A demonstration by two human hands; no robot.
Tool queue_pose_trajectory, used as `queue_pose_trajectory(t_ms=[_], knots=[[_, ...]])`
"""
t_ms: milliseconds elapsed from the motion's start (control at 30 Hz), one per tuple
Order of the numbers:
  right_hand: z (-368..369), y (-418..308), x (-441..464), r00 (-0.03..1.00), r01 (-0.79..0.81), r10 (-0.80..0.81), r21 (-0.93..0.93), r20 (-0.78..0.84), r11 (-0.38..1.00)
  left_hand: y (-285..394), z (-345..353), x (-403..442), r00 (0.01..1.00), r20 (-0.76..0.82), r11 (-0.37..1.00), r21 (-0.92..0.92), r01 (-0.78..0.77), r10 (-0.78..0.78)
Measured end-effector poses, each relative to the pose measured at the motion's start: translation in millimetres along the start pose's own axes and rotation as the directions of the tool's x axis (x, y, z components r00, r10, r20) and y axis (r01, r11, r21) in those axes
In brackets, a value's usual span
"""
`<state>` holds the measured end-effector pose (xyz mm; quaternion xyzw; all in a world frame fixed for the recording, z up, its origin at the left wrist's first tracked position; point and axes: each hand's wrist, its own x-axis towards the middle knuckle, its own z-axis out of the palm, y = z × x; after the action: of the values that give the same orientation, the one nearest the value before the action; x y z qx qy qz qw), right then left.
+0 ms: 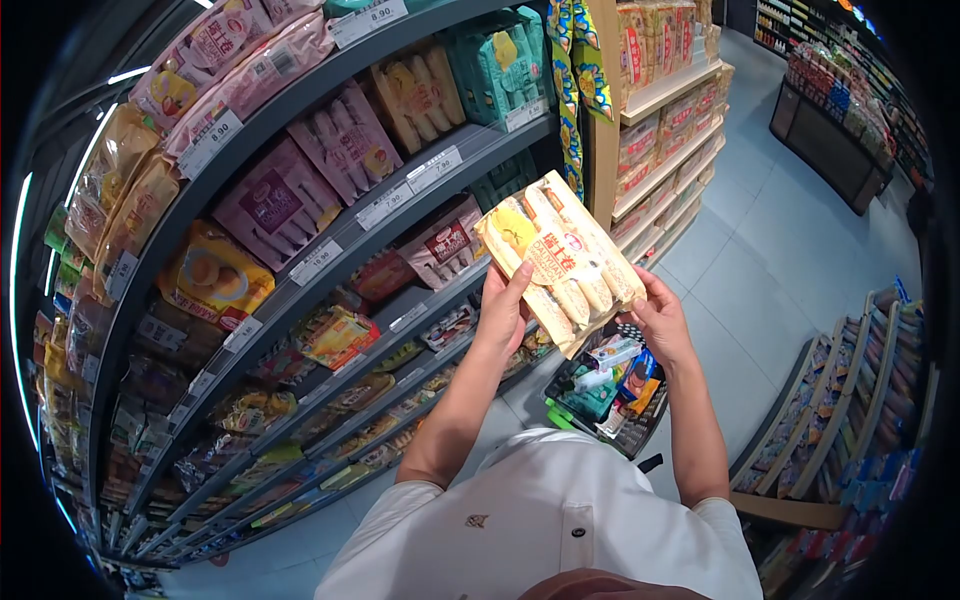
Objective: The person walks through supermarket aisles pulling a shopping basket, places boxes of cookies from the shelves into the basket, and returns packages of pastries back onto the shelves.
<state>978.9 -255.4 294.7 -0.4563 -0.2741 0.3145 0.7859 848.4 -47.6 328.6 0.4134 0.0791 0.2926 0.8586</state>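
A cream-yellow pack of rolled cakes (560, 262), with red lettering and a clear window over several rolls, is held tilted in front of my chest. My left hand (505, 308) grips its left edge, the thumb lying on the front face. At the lower right corner, my right hand (657, 318) pinches the pack between thumb and fingers. Both hands hold it clear of the shelves. Beneath the pack, partly hidden by it, a dark basket (640, 432) with a green edge contains several packaged goods.
Tall grey shelves (385, 205) of packaged cakes with price tags curve along the left. A wooden-sided shelf (603, 130) of boxed goods stands ahead. Slanted racks (835, 400) are at the right, and a dark display bin (825, 140) is farther back on the tiled floor (735, 225).
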Motion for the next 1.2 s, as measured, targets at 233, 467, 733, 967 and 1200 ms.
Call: queue_pose_trajectory(t_ms=[233,467,733,967,1200], knots=[[-1,-4,0,0.998,0.013,-0.008,-0.073,0.059,0.997,-5,-7,1,0.999,-0.022,0.999,0.028,-0.030,0.031],[-2,-6,1,0.995,-0.002,0.012,-0.096,0.103,0.995,-3,-7,0,0.998,0.015,0.993,0.102,-0.063,0.061],[7,-7,7,0.998,-0.040,0.047,-0.153,0.045,0.987,4,-4,1,0.997,0.025,0.990,0.124,-0.070,0.068],[12,2,18,0.997,0.041,-0.024,-0.228,0.075,0.973,1,-13,7,0.983,0.072,0.959,0.220,-0.181,0.169],[12,0,19,0.997,-0.058,0.066,-0.227,0.029,0.972,12,-10,7,0.992,0.055,0.973,0.192,-0.126,0.117]])
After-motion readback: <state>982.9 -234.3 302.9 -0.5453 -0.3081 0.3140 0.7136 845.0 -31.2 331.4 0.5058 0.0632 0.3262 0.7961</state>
